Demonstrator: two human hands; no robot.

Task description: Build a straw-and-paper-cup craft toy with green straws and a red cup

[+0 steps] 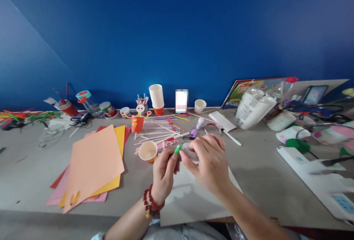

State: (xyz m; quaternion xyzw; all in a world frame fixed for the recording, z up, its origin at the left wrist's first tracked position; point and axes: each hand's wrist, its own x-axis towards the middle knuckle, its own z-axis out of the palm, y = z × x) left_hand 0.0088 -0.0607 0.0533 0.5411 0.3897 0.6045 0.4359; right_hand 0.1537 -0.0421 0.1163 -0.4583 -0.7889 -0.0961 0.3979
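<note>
Green piece (177, 150) is between the fingers of the left hand (163, 171), which are closed on it. The right hand (208, 160) is just beside, with bent fingers gripping a clear roll (190, 150). Both hands are above white paper (197, 195), which lies on the grey surface (257, 166). To the left of them stands an open paper cup (148, 152), and farther left lie coloured sheets (95, 162), one over another.

A craft workspace: colored paper (95, 159), paper cups (156, 96) and straws (157, 125) cover a gray table (257, 173).
</note>
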